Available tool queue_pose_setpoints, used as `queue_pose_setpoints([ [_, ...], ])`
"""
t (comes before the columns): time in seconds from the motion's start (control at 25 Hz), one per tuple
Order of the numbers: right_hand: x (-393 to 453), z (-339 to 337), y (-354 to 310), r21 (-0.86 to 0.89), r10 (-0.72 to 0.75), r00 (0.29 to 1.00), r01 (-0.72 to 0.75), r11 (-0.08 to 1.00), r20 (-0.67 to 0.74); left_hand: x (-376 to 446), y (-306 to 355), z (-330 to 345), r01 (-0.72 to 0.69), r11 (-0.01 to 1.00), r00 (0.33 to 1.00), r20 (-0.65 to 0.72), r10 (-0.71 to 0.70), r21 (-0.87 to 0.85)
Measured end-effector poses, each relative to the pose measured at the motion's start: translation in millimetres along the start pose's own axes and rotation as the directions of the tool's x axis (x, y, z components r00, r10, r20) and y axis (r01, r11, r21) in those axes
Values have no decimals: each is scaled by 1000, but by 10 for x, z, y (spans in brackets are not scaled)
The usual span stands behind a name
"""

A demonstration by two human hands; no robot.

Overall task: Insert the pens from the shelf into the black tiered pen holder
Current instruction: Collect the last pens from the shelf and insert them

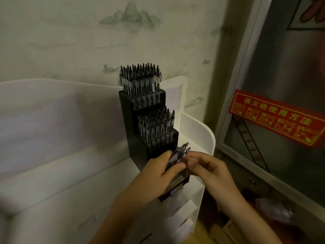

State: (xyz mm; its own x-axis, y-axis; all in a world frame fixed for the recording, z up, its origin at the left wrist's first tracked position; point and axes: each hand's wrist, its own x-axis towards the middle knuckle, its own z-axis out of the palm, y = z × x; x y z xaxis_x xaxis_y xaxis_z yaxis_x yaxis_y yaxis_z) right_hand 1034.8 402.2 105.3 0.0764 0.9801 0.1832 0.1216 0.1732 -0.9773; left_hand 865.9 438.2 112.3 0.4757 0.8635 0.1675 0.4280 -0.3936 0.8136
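The black tiered pen holder point(128, 111) stands on the white shelf point(70, 173), against its back panel. Its top tier point(140, 80) and middle tier point(155, 124) are packed with several upright black pens. My left hand point(154, 180) grips a small bunch of pens point(179, 155) in front of the lowest tier, their ends pointing up and right. My right hand point(209, 168) meets the bunch from the right with curled fingers touching the pens. The lowest tier is mostly hidden behind my hands.
A white curved side panel point(202, 132) closes the shelf on the right. Small white drawers point(182, 212) sit below the holder. A metal-framed cabinet door with a red label point(274, 118) stands to the right. A wallpapered wall rises behind.
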Motion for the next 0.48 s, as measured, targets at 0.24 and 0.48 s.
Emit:
queue_pose_setpoints([
  [0.24,647,-169,72,184,149,984,-164,969,94,375,-103,109,145,983,988,-77,-137,114],
  [0.48,959,-464,-28,366,92,996,-80,927,-18,427,-36,6,246,969,929,-291,-227,29],
])
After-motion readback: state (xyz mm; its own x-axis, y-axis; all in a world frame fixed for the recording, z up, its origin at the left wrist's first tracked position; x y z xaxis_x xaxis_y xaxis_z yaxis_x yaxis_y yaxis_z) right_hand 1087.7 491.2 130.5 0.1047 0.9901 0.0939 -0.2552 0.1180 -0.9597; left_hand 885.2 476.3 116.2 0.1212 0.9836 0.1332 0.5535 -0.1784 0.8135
